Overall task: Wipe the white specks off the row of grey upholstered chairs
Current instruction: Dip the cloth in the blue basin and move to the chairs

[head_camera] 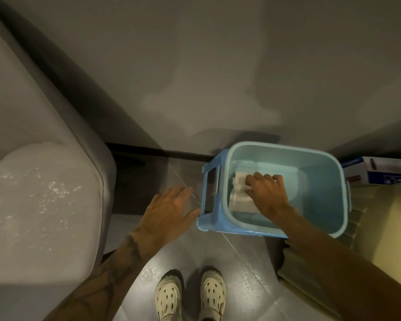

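Observation:
A grey upholstered chair (pixel 42 205) fills the left side, its seat dotted with white specks. A light blue bucket (pixel 324 228) holding water stands on a blue plastic stool (pixel 208 172) to the right of centre. Inside the bucket lies a white cloth (pixel 239 193), partly under water. My right hand (pixel 267 193) reaches into the bucket and its fingers curl on the cloth. My left hand (pixel 169 214) hovers with fingers spread just left of the stool, its fingertips close to the stool's edge.
A grey wall rises behind. The floor is grey tile, and my two feet in pale clogs (pixel 190 295) stand at the bottom centre. A blue and white box (pixel 380 170) sits at the right above a yellowish ribbed object (pixel 384 228).

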The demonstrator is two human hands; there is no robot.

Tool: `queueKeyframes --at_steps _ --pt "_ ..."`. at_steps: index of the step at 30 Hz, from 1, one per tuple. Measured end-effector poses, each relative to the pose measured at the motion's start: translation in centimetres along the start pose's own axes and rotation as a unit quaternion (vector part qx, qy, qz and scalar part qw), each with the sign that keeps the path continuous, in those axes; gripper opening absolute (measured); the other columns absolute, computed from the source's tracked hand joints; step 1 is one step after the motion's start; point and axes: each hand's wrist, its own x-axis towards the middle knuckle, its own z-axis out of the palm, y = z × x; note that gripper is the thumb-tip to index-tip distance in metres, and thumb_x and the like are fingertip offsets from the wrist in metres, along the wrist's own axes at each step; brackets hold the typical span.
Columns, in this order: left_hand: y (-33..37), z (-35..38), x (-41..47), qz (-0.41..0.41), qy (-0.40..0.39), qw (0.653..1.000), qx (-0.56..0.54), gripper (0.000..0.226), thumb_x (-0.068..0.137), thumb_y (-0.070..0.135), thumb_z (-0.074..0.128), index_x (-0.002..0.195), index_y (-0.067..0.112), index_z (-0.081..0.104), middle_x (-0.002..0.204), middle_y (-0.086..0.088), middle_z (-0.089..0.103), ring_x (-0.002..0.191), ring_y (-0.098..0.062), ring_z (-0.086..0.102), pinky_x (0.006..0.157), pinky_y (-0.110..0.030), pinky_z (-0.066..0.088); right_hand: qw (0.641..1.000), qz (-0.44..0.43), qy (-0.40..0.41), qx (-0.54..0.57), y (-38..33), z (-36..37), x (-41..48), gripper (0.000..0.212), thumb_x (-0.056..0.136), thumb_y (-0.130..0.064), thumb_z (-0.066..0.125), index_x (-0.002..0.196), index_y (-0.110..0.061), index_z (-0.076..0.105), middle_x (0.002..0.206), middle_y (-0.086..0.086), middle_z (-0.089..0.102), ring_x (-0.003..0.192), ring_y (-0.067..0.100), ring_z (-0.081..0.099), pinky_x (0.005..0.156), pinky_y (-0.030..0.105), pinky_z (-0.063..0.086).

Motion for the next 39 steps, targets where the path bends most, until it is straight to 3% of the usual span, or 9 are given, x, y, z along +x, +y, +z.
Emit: queueKeyframes --at_steps 8,13,18,23,29,39 --pt "1.0 -7.6 -7.3 -0.007 0.026 1.0 -0.015 0.067 0.104 0.057 0.048 0.161 0.026 0.032 0.163 0.003 0.036 0.149 -0.021 0.035 0.123 -0.041 0.026 0.999 0.029 0.029 0.02 -2.4 -11.9 -7.0 0.024 0.104 -0.037 0.045 0.122 -0.025 0.055 0.122 -0.001 0.059 0.111 0.023 0.058 0.098 0.04 0.034" --pt "-1.3 -12.5 -13.7 -0.01 0.047 0.999 -0.009 0.069 0.106 0.057 0.045 0.164 0.025 0.027 0.166 0.001 0.031 0.151 -0.022 0.032 0.125 -0.038 0.025 0.998 -0.012 0.054 0.036 -10.2 -18.7 -11.0 0.025 0.105 -0.039 0.043 0.122 -0.024 0.054 0.122 -0.001 0.058 0.11 0.023 0.058 0.096 0.038 0.038" --pt "-8.5 -16.1 -20.8 -0.007 0.068 0.998 0.001 0.069 0.107 0.058 0.04 0.166 0.026 0.023 0.169 0.0 0.027 0.154 -0.021 0.028 0.126 -0.035 0.02 0.995 -0.027 0.076 0.058 -21.6 -22.0 -14.6 0.027 0.103 -0.042 0.045 0.121 -0.024 0.055 0.122 -0.003 0.056 0.114 0.021 0.056 0.094 0.037 0.039" --pt "-18.7 -18.9 -28.7 -0.008 0.067 0.998 -0.003 0.067 0.107 0.06 0.036 0.166 0.031 0.021 0.173 0.002 0.022 0.158 -0.021 0.022 0.128 -0.035 0.013 0.99 -0.007 0.083 0.11 -34.2 -22.8 -18.3 0.027 0.102 -0.04 0.048 0.121 -0.022 0.057 0.121 -0.002 0.057 0.11 0.022 0.058 0.093 0.039 0.042" --pt "-29.8 -21.2 -34.5 0.0 0.06 0.998 0.033 0.066 0.107 0.06 0.036 0.165 0.031 0.022 0.17 0.004 0.027 0.155 -0.019 0.026 0.127 -0.034 0.015 0.983 0.024 0.082 0.164 -46.5 -21.7 -19.6 0.024 0.103 -0.037 0.048 0.117 -0.019 0.056 0.117 0.002 0.056 0.103 0.024 0.06 0.086 0.038 0.044" --pt "-40.6 -21.8 -31.0 -0.008 0.04 0.998 0.045 0.068 0.106 0.062 0.035 0.166 0.032 0.02 0.172 0.005 0.023 0.158 -0.017 0.022 0.128 -0.035 0.016 0.965 0.085 0.068 0.239 -54.9 -17.0 -13.3 0.024 0.105 -0.036 0.044 0.121 -0.019 0.053 0.123 0.003 0.055 0.106 0.024 0.06 0.09 0.037 0.048"
